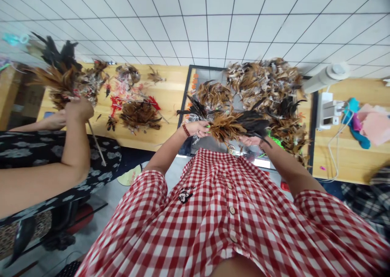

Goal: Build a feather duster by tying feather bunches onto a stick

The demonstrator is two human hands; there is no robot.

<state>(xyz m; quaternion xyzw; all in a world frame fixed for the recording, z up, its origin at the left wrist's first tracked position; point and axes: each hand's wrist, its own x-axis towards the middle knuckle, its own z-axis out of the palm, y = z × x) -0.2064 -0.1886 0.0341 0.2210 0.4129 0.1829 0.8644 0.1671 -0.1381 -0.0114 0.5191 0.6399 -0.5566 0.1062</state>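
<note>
A feather bundle (229,125), brown at its middle with long black feathers toward the right, lies level between my hands. My left hand (197,128), with a red bead bracelet at the wrist, is closed around its left end, where a bit of bright green shows. From the right, my right hand (252,140) grips the bundle's lower edge; the black feathers partly cover its fingers. Behind the bundle, a pile of brown feathers (214,94) and a larger mixed pile (263,81) lie on a dark-framed tray (186,90). Bright green strands (276,142) show beside my right wrist.
To the left, another person's hands (78,109) hold a feather duster (62,75) on a stick. Feathers and red pieces (115,105) lie on the wooden table (173,81). At right are a white device (327,77), a cable (330,147) and a pink cloth (373,122).
</note>
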